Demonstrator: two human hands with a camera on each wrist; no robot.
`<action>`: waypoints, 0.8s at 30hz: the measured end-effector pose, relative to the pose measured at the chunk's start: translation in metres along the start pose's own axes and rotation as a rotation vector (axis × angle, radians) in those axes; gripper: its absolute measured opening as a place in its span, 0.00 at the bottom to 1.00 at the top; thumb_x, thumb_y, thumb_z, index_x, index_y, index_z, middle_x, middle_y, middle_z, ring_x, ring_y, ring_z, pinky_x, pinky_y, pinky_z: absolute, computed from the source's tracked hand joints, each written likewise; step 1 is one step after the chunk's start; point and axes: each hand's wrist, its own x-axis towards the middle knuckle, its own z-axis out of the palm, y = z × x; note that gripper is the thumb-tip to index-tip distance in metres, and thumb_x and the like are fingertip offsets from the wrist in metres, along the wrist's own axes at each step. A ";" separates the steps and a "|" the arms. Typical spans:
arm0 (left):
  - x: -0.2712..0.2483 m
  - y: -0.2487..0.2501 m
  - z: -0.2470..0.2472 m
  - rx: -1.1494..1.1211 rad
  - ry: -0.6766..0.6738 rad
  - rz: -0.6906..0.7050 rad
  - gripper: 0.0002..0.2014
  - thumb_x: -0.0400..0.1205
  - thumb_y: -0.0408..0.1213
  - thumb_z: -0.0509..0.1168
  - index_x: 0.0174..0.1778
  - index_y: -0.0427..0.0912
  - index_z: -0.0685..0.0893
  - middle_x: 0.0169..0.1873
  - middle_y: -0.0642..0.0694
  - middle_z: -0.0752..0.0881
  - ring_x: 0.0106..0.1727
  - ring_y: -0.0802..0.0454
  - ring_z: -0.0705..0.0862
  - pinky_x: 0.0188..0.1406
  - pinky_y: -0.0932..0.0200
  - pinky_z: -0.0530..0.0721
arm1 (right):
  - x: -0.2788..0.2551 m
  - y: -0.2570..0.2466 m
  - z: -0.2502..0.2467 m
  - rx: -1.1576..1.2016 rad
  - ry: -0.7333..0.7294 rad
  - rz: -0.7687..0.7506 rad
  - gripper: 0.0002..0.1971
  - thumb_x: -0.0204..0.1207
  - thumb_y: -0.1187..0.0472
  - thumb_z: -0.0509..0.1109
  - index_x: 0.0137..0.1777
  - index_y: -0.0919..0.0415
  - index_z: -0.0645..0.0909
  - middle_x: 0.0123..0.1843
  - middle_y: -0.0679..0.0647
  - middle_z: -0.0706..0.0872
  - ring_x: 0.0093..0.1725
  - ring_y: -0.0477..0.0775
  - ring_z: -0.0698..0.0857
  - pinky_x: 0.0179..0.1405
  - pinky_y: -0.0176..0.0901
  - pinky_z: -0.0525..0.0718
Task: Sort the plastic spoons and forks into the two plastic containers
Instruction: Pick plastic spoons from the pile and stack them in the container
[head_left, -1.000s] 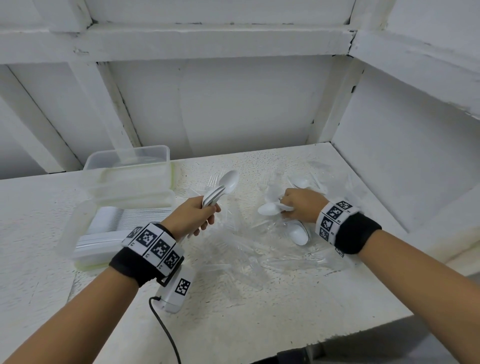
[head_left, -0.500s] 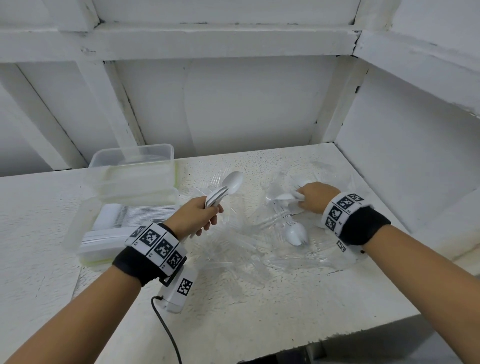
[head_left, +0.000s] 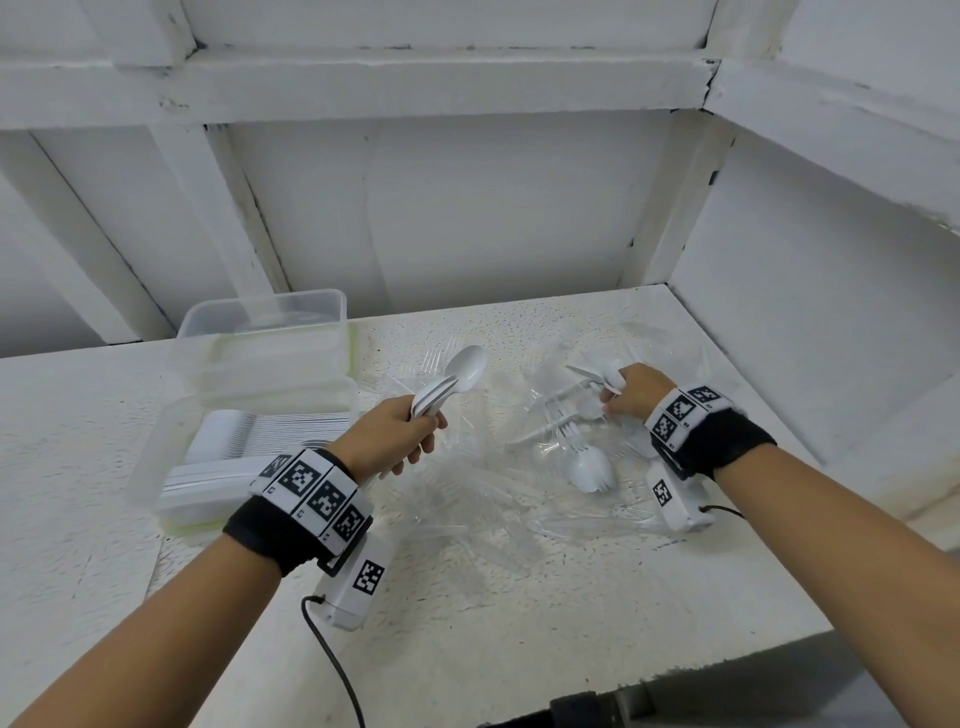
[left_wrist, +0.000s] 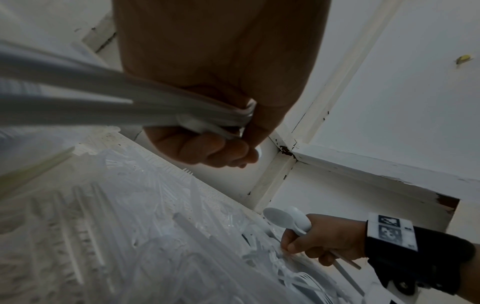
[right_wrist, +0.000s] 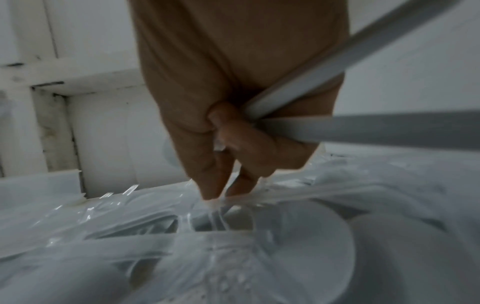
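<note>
Holding a stack of white spoons (head_left: 457, 379) in my left hand (head_left: 387, 439), grip closed round the handles, I keep my right hand (head_left: 631, 389) closed on two more spoons (left_wrist: 285, 221) while its fingertips (right_wrist: 207, 192) pick in the clear fork pile (head_left: 519, 467). Both hands sit right of the nearer container (head_left: 171, 467), which already holds nested white cutlery. Pinch one handle only; wrapping snags.

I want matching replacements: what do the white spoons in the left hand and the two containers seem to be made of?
White spoons: apparently opaque matte plastic, thin, with a soft sheen. Clear empty container: translucent glossy plastic; the wall shows through. Nearer spoon-filled container: likely similar frosted plastic.
</note>
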 end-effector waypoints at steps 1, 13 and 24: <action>0.000 0.000 0.000 -0.002 0.001 -0.002 0.09 0.83 0.31 0.55 0.43 0.42 0.80 0.29 0.47 0.79 0.26 0.55 0.73 0.20 0.64 0.70 | -0.002 -0.002 0.000 0.028 -0.013 -0.011 0.07 0.74 0.63 0.70 0.49 0.66 0.81 0.48 0.60 0.85 0.44 0.58 0.83 0.39 0.40 0.79; 0.003 0.000 0.001 0.003 0.000 -0.009 0.09 0.85 0.34 0.55 0.43 0.43 0.80 0.29 0.48 0.79 0.26 0.56 0.73 0.20 0.65 0.71 | 0.003 -0.001 -0.001 -0.024 0.062 0.061 0.16 0.77 0.54 0.69 0.56 0.67 0.78 0.56 0.63 0.84 0.52 0.62 0.82 0.44 0.42 0.74; 0.004 -0.001 0.001 0.001 -0.006 -0.008 0.09 0.85 0.33 0.55 0.43 0.43 0.79 0.29 0.49 0.79 0.26 0.56 0.73 0.20 0.65 0.71 | 0.003 -0.014 0.001 0.005 0.107 0.033 0.17 0.76 0.62 0.70 0.61 0.72 0.77 0.60 0.66 0.83 0.59 0.64 0.82 0.50 0.46 0.77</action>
